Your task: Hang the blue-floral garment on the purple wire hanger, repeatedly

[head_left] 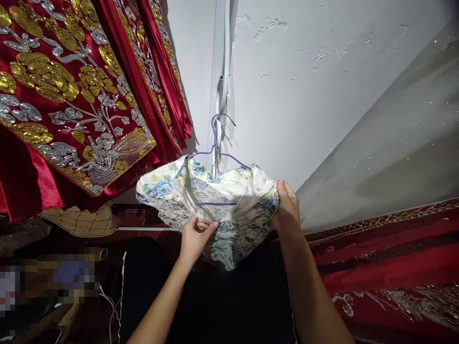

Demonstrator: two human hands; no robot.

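Note:
A white floral blouse with blue and yellow flowers is on a purple wire hanger. The hanger's shoulders run inside the neck opening, and its lower bar shows across the collar. Fingers of my left hand pinch the front edge of the neckline near its middle. My right hand grips the blouse at its right shoulder, with the thumb on top and the other fingers partly hidden. The hanger's hook stands upright by a pale strip on the wall; whether it hangs on anything I cannot tell.
Red satin garments with gold and silver sequins hang at upper left. Behind the blouse is a white wall with chipped paint. Red embroidered cloth lies at lower right. A white cable runs at lower left, beside a blurred area.

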